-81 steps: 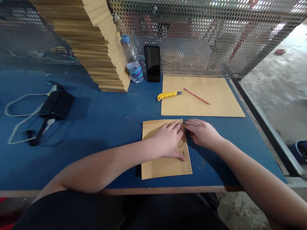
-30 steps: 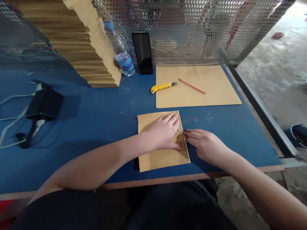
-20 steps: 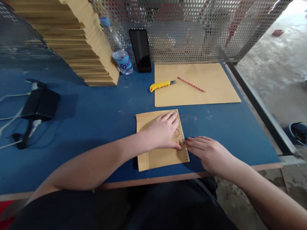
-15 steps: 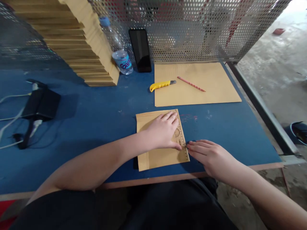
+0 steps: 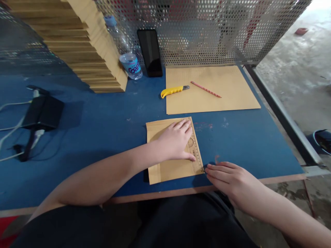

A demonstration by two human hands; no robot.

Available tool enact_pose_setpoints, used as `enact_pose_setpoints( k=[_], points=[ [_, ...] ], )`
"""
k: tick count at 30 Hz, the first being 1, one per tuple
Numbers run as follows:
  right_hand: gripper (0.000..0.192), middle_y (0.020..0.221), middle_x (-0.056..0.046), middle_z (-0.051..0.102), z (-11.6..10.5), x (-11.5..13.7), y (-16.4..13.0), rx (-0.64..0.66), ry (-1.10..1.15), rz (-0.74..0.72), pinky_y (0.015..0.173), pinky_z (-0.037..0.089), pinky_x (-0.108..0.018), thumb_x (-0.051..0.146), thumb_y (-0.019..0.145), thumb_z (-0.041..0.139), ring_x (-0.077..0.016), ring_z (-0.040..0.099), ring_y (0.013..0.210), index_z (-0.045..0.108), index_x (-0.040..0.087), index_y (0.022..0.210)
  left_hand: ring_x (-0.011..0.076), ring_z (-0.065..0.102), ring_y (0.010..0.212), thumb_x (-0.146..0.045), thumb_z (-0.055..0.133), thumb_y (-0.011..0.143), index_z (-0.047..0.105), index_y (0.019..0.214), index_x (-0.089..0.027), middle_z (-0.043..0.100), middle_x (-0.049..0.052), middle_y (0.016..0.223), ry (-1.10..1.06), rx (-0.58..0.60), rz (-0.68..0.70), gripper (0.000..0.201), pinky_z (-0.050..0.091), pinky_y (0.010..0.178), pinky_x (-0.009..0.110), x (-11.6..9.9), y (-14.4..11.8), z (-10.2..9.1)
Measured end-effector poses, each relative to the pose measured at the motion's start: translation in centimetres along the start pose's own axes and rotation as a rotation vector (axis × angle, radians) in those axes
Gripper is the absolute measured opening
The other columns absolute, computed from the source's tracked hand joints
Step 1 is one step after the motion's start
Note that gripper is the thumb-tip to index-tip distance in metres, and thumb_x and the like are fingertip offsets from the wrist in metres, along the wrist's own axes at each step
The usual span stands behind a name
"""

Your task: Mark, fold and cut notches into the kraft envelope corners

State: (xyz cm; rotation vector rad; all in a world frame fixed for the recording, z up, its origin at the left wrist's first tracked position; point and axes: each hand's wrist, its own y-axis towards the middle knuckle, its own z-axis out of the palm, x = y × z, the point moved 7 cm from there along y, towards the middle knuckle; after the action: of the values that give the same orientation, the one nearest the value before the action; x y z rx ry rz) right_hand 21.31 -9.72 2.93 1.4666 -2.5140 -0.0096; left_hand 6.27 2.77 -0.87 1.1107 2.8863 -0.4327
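Note:
A transparent ruler [image 5: 198,160] with a round template and edge markings lies along the right edge of a folded brown kraft paper piece [image 5: 168,172]. My left hand [image 5: 174,139] lies flat over both, its fingers and thumb spread, pressing on the ruler. My right hand [image 5: 227,177] is at the lower right corner of the paper, fingers stretched out side by side and tips close to the corner. Its thumb is hidden beneath, and I see nothing held in it. Under my left palm, part of the ruler and paper is covered.
Behind lie brown sheets [image 5: 212,103] bearing a yellow utility knife [image 5: 172,91] and a red pencil [image 5: 206,89]. A phone [image 5: 151,53] and water bottle [image 5: 131,65] stand by the perforated metal panel [image 5: 196,41]. Left are a tall kraft stack [image 5: 85,51] and black adapter with cables [image 5: 43,112].
My right hand has slid toward me along the ruler's edge, from its middle down to the paper's near corner. My left hand, the ruler and the paper stay in place.

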Motion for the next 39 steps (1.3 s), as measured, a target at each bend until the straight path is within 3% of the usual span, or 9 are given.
enact_pose_setpoints(
  k=[6, 11, 13, 17, 23, 28, 32, 36, 39],
  points=[
    [0.047, 0.132, -0.012, 0.079, -0.7, 0.7, -0.7, 0.017, 0.155, -0.047, 0.109, 0.060, -0.037, 0.000, 0.095, 0.044, -0.0211, 0.075, 0.122, 0.073, 0.014, 0.129, 0.0396, 0.020, 0.167, -0.091, 0.066, 0.082, 0.035, 0.167, -0.001, 0.023, 0.026, 0.176, 0.005, -0.003, 0.008, 0.128, 0.024, 0.135, 0.049, -0.1, 0.0, 0.0],
    [0.049, 0.125, -0.008, 0.081, -2.9, -1.8, -1.0, 0.011, 0.326, -0.073, 0.105, 0.060, -0.031, 0.001, 0.098, 0.044, -0.0172, 0.076, 0.120, 0.068, 0.021, 0.136, 0.0393, 0.016, 0.168, -0.091, 0.065, 0.083, 0.030, 0.168, 0.000, 0.019, 0.025, 0.178, -0.007, 0.036, 0.002, 0.130, 0.023, 0.136, 0.049, 0.0, -0.1, 0.1],
    [0.043, 0.117, -0.004, 0.083, -3.7, -4.7, -1.1, -0.057, 0.410, 0.054, 0.097, 0.063, -0.031, 0.006, 0.099, 0.049, -0.0180, 0.079, 0.112, 0.071, 0.028, 0.128, 0.0394, 0.017, 0.168, -0.090, 0.066, 0.082, 0.030, 0.169, -0.001, 0.019, 0.025, 0.178, -0.007, 0.033, -0.001, 0.130, 0.023, 0.136, 0.049, 0.0, -0.1, 0.1],
    [0.009, 0.089, -0.004, 0.081, -5.0, -13.7, -2.1, -0.391, 0.341, 0.553, 0.079, 0.065, -0.038, 0.029, 0.094, 0.073, -0.0245, 0.080, 0.083, 0.071, 0.029, 0.103, 0.0405, 0.017, 0.168, -0.089, 0.067, 0.083, 0.032, 0.168, 0.000, 0.020, 0.026, 0.177, -0.004, 0.034, 0.007, 0.129, 0.024, 0.136, 0.052, -0.1, 0.0, 0.1],
    [0.038, 0.091, -0.004, 0.074, -3.6, -24.4, 2.5, -0.581, 0.531, 0.781, 0.074, 0.064, -0.035, 0.025, 0.085, 0.077, -0.0214, 0.078, 0.077, 0.061, 0.022, 0.120, 0.0405, 0.013, 0.169, -0.092, 0.066, 0.080, 0.031, 0.168, 0.000, 0.016, 0.026, 0.178, -0.022, 0.069, -0.006, 0.132, 0.021, 0.137, 0.054, -0.1, 0.2, 0.2],
    [0.044, 0.096, -0.004, 0.072, -2.5, -30.3, 6.7, -0.635, 0.438, 0.907, 0.075, 0.064, -0.037, 0.027, 0.087, 0.079, -0.0191, 0.075, 0.073, 0.066, 0.017, 0.128, 0.0414, 0.016, 0.168, -0.094, 0.064, 0.081, 0.031, 0.167, 0.002, 0.018, 0.027, 0.177, -0.001, 0.074, -0.003, 0.134, 0.020, 0.137, 0.054, -0.1, 0.3, 0.3],
    [0.051, 0.087, -0.005, 0.074, -1.6, -32.1, 7.5, -0.598, 0.278, 0.971, 0.081, 0.062, -0.043, 0.032, 0.083, 0.084, -0.0216, 0.073, 0.071, 0.072, 0.014, 0.129, 0.0428, 0.023, 0.166, -0.094, 0.064, 0.080, 0.038, 0.165, 0.002, 0.025, 0.028, 0.175, -0.002, 0.009, 0.025, 0.131, 0.026, 0.135, 0.055, -0.2, 0.3, 0.2],
    [0.056, 0.087, -0.009, 0.076, -1.6, -32.1, 7.7, -0.550, 0.088, 0.954, 0.098, 0.056, -0.049, 0.040, 0.083, 0.086, -0.0259, 0.072, 0.085, 0.075, 0.013, 0.131, 0.0442, 0.023, 0.166, -0.094, 0.066, 0.078, 0.040, 0.164, 0.002, 0.026, 0.029, 0.174, -0.005, 0.006, 0.023, 0.131, 0.028, 0.134, 0.057, -0.2, 0.3, 0.4],
    [0.052, 0.085, -0.010, 0.076, -1.7, -32.0, 7.9, -0.524, -0.003, 0.915, 0.093, 0.057, -0.048, 0.043, 0.086, 0.080, -0.0281, 0.072, 0.086, 0.077, 0.014, 0.129, 0.0447, 0.021, 0.166, -0.094, 0.064, 0.079, 0.038, 0.164, 0.003, 0.023, 0.029, 0.175, -0.009, 0.032, 0.023, 0.132, 0.028, 0.134, 0.058, -0.3, 0.4, 0.3]
  ],
)
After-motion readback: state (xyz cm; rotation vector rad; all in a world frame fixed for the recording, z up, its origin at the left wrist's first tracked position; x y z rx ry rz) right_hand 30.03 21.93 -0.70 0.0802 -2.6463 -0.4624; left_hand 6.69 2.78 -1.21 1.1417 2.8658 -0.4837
